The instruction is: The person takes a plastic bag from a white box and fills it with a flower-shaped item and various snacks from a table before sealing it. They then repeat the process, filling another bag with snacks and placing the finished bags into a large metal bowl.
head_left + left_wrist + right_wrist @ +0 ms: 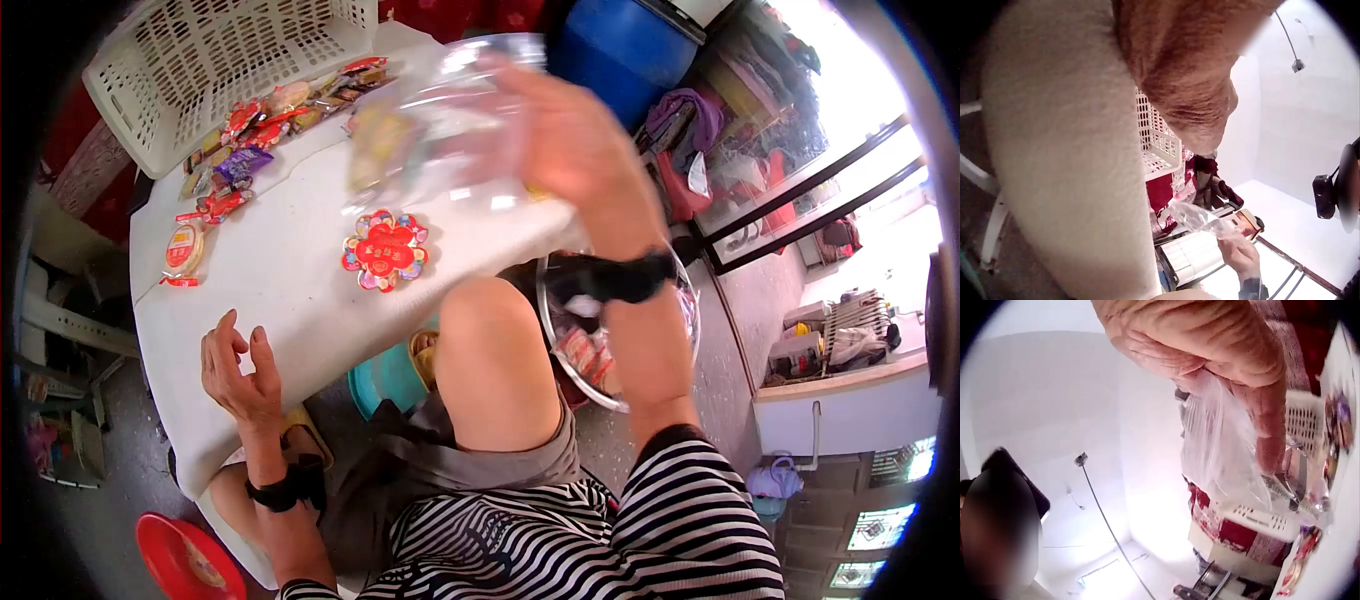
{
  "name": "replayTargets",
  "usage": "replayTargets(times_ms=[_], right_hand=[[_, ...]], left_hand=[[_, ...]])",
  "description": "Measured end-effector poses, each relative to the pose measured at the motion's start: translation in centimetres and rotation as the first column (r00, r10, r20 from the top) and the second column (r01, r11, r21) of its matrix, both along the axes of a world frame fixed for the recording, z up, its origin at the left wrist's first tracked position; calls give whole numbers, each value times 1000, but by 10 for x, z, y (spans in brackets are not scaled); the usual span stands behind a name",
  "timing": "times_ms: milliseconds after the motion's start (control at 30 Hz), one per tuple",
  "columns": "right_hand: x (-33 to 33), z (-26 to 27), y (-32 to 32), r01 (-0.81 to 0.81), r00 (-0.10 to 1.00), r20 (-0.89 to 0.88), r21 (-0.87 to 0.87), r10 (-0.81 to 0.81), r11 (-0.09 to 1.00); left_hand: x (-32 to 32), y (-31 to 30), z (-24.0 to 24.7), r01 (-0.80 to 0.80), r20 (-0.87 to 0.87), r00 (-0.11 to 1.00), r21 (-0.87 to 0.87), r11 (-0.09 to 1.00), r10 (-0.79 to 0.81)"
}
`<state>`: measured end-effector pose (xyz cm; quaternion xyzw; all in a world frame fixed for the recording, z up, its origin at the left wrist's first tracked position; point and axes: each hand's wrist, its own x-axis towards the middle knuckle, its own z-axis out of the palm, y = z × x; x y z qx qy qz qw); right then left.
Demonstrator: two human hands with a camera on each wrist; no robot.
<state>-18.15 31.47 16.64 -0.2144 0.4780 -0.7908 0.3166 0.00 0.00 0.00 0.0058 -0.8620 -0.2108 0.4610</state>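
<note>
In the head view, the right hand (575,140) grips a clear plastic bag (455,135), raised over the table and blurred; yellowish packets show in its left part. The right wrist view shows the bag (1216,447) bunched in the right hand (1210,344), one finger pointing down along it. A red flower-shaped piece (386,250) with a multicoloured rim lies below the bag on the white table (290,240). At the near table edge is the left hand (243,375), holding nothing, fingers loosely bent. The left wrist view shows the left hand (1179,75) close up.
Wrapped snacks (240,165) lie in a row before a white plastic basket (230,70); a round wrapped one (183,250) is at the left. A metal-rimmed container (590,345) with packets stands beside the knee. A blue barrel (622,60) is behind, a red basin (190,560) on the floor.
</note>
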Motion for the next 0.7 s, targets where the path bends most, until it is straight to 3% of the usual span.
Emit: replayTargets(times_ms=[33, 100, 167, 267, 400, 533, 633, 667, 700], right_hand=[[1, 0, 1, 5, 1000, 1, -1, -5, 1000], [27, 17, 51, 252, 967, -61, 76, -248, 965], [51, 26, 94, 476, 875, -218, 218, -433, 852], [73, 7, 166, 542, 840, -196, 255, -507, 800], [110, -48, 242, 707, 668, -67, 369, -741, 604], [132, -106, 306, 818, 394, 131, 402, -910, 412], [136, -133, 362, 869, 396, 81, 290, -915, 402], [126, -137, 390, 867, 333, 2, 394, -943, 307], [118, -142, 418, 871, 330, -6, 388, -944, 302]], left_hand=[[0, -2, 1, -3, 8, 1000, 3, 1000, 3], [3, 3, 2, 6, 34, 999, 12, 1000, -6], [1, 4, 1, -25, 64, 998, 38, 999, 22], [-3, 2, -3, 7, 20, 1000, 35, 999, -7], [-2, 4, -2, -4, 54, 999, 31, 1000, 3], [-2, 2, -7, -29, 63, 998, 43, 999, 26], [0, -6, -13, -50, 129, 991, 47, 998, 43], [0, -3, -10, -50, 112, 993, 40, 998, 46], [0, -2, -10, -47, 104, 994, 45, 998, 42]])
